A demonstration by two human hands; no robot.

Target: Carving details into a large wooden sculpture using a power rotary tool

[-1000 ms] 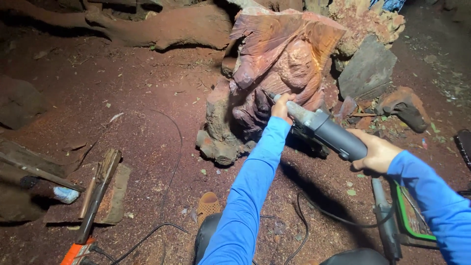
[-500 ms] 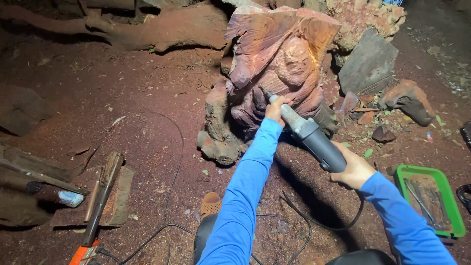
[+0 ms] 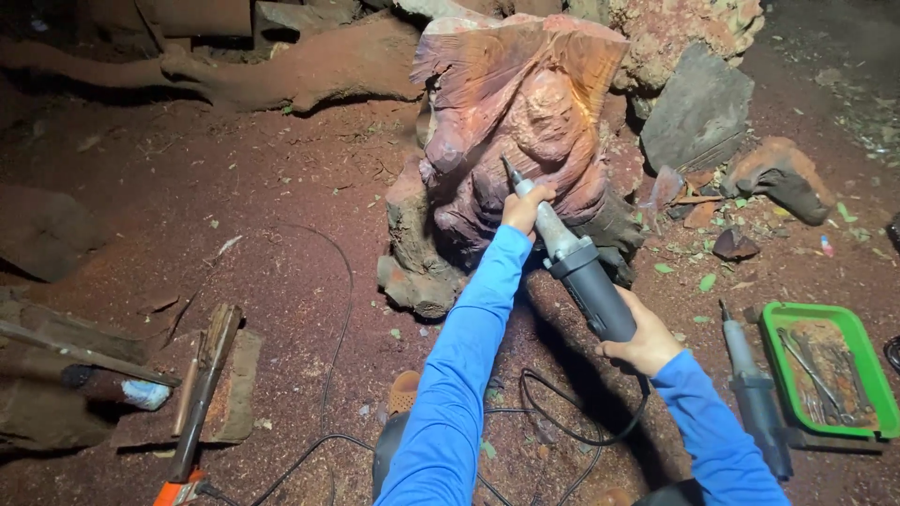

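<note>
Red earth strewn with sawdust and wood chips covers the ground (image 3: 281, 206), lit by a lamp while the edges fall into dark. At the centre stands a wooden carving (image 3: 525, 122), a reddish stump roughed into a rounded figure, propped against rocks and a grey slab (image 3: 698, 108).

The left hand (image 3: 525, 208) is clenched round the slim nose of a grey die grinder (image 3: 572, 262), just behind the bit, which touches the carving's middle front. The right hand (image 3: 642, 339) grips the tool's dark rear body, fingers wrapped round it, with the black power cord (image 3: 562, 426) trailing down between the blue sleeves.

As far as the work shows, the main forms are already blocked out: bulging rounded shapes, a fluted upper part, grooves down the flanks. The surface looks coarse and uneven, and the base remains raw, bark-like wood, so I judge that detail cutting and smoothing are well short of finished.

To the right lies a second grinder (image 3: 750, 394) beside a green tray (image 3: 771, 323) holding small metal bits. To the left, a hatchet with an orange grip (image 3: 197, 394) rests across a wooden block (image 3: 239, 394), near a rough log (image 3: 56, 394).
</note>
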